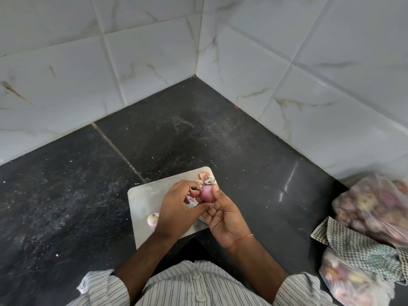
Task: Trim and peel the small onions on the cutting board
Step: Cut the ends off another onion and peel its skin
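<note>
Two hands share the work mid-frame: my right hand [223, 214] grips the small onion [207, 194] steady while my left hand [180, 204] pinches its skin to peel.

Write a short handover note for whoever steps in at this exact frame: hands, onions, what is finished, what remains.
Right hand: holds a small pinkish-purple onion above the pale rectangular cutting board.
Left hand: fingers pinch at that onion's side, seemingly pulling skin.
Board: one pale, apparently peeled onion near the left wrist; papery skin scraps at the far corner.
Done: at least one onion looks peeled.
Left: finish the held onion. No knife visible. Clear plastic bags of small onions, partly under a checked cloth, lie on the black counter to the right.
</note>
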Demonstrator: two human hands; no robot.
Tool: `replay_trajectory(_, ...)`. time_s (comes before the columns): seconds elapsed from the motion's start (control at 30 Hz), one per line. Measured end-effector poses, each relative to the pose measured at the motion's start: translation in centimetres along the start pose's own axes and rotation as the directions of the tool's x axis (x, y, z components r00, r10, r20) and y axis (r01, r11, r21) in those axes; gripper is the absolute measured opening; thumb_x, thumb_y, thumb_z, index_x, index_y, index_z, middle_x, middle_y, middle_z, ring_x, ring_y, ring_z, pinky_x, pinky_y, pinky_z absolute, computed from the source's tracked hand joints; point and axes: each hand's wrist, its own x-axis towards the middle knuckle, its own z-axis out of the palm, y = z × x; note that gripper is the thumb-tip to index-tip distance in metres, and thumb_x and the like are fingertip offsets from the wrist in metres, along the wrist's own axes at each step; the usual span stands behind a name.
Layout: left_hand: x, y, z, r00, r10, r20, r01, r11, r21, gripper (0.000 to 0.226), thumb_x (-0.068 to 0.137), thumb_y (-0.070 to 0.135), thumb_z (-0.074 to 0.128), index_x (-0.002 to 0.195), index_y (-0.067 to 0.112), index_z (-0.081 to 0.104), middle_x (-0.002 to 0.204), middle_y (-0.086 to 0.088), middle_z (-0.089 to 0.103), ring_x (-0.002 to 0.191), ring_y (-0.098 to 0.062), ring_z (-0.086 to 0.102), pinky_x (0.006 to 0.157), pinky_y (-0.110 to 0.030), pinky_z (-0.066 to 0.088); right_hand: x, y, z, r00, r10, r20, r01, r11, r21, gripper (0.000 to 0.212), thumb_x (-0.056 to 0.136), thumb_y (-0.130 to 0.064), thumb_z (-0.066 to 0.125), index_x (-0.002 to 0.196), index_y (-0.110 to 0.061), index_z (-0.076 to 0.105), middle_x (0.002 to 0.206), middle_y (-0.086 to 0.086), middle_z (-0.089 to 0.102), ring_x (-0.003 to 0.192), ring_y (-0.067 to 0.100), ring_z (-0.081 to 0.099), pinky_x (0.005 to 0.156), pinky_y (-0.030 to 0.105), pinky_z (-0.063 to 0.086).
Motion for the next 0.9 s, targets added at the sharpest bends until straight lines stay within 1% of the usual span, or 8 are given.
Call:
replay_trajectory(0.07, 0.0, 0.0, 0.0, 1.000, -0.006, 0.009, 0.006, 1.000, 0.005, 0.044, 0.073, 0.029, 0.099, 0.100, 0.042, 0.065, 0.099, 0.024, 0.067, 0.096, -0.003, 0.064, 0.079, -0.017, 0.051, 0.0, 0.1, -0.1, 1.000, 0.005, -0.001, -0.005, 1.000, 0.005, 0.051, 0.100, -0.030, 0.071, 0.137, 0.005, 0.065, 0.134, 0.032, 0.067, 0.112, 0.033, 0.071, 0.126, 0.056, 0.035)
replay_trajectory(0.13, 0.0, 0.1, 0.0, 1.000, 0.002, 0.012, -0.002, 1.000, 0.015, 0.047, 0.073, 0.029, 0.099, 0.092, 0.048, 0.061, 0.095, 0.026, 0.065, 0.094, -0.002, 0.063, 0.077, -0.012, 0.047, 0.0, 0.1, -0.1, 1.000, 0.010, -0.006, -0.010, 1.000, 0.013, 0.051, 0.099, -0.029, 0.073, 0.137, 0.006, 0.065, 0.134, 0.033, 0.067, 0.110, 0.033, 0.072, 0.126, 0.057, 0.035)
replay_trajectory(0.23, 0.0, -0.2, 0.1, 1.000, 0.014, 0.015, -0.014, 1.000, 0.025, 0.045, 0.072, 0.031, 0.099, 0.086, 0.048, 0.059, 0.092, 0.025, 0.066, 0.091, -0.006, 0.063, 0.072, -0.011, 0.047, 0.0, 0.2, 0.0, 0.999, 0.017, -0.028, -0.017, 1.000, 0.020, 0.049, 0.098, -0.025, 0.074, 0.135, 0.006, 0.066, 0.134, 0.033, 0.067, 0.126, 0.041, 0.062, 0.127, 0.057, 0.033)
replay_trajectory(0.37, -0.2, -0.5, 0.3, 1.000, 0.012, 0.011, -0.012, 1.000, 0.024, 0.046, 0.072, 0.030, 0.099, 0.079, 0.046, 0.057, 0.087, 0.023, 0.063, 0.084, -0.011, 0.060, 0.066, -0.016, 0.047, 0.1, 0.3, -0.2, 0.999, 0.018, -0.041, -0.016, 0.999, 0.033, 0.048, 0.098, -0.023, 0.078, 0.136, 0.003, 0.066, 0.139, 0.031, 0.065, 0.136, 0.043, 0.053, 0.131, 0.058, 0.021)
replay_trajectory(0.47, -0.3, -0.7, 0.3, 0.999, 0.039, -0.001, -0.039, 0.999, 0.010, 0.047, 0.071, 0.028, 0.100, 0.077, 0.045, 0.057, 0.088, 0.024, 0.063, 0.082, -0.010, 0.059, 0.067, -0.018, 0.047, 0.0, 0.4, -0.2, 0.999, 0.019, -0.039, -0.018, 1.000, 0.023, 0.047, 0.102, -0.022, 0.071, 0.139, 0.004, 0.063, 0.138, 0.031, 0.066, 0.143, 0.044, 0.052, 0.130, 0.056, 0.027)
replay_trajectory(0.57, -0.5, -0.8, 0.3, 1.000, 0.026, -0.012, -0.025, 1.000, 0.010, 0.044, 0.073, 0.031, 0.099, 0.077, 0.047, 0.058, 0.083, 0.026, 0.063, 0.083, -0.008, 0.060, 0.069, -0.016, 0.047, 0.1, 0.5, -0.2, 1.000, 0.015, -0.027, -0.014, 1.000, 0.019, 0.049, 0.102, -0.023, 0.070, 0.141, 0.005, 0.061, 0.139, 0.032, 0.064, 0.145, 0.046, 0.049, 0.130, 0.056, 0.027)
replay_trajectory(0.77, -0.5, -1.3, 0.4, 0.998, 0.068, -0.019, -0.068, 0.998, 0.001, 0.029, 0.075, 0.030, 0.098, 0.083, 0.034, 0.071, 0.082, 0.021, 0.067, 0.085, -0.012, 0.063, 0.072, -0.025, 0.055, 0.1, 0.6, -0.2, 1.000, 0.027, 0.006, -0.027, 0.999, 0.020, 0.052, 0.101, -0.026, 0.071, 0.140, 0.008, 0.060, 0.139, 0.034, 0.063, 0.142, 0.048, 0.053, 0.128, 0.054, 0.033)
replay_trajectory(0.9, -0.5, -1.7, 0.3, 0.990, 0.140, -0.010, -0.139, 0.989, 0.058, 0.020, 0.080, 0.033, 0.096, 0.088, 0.029, 0.078, 0.084, 0.020, 0.070, 0.086, -0.012, 0.063, 0.074, -0.031, 0.057, 0.2, 0.8, -0.1, 0.999, 0.043, 0.024, -0.044, 0.998, 0.053, 0.065, 0.097, -0.032, 0.076, 0.132, 0.020, 0.057, 0.143, 0.042, 0.055, 0.135, 0.051, 0.057, 0.127, 0.053, 0.034)
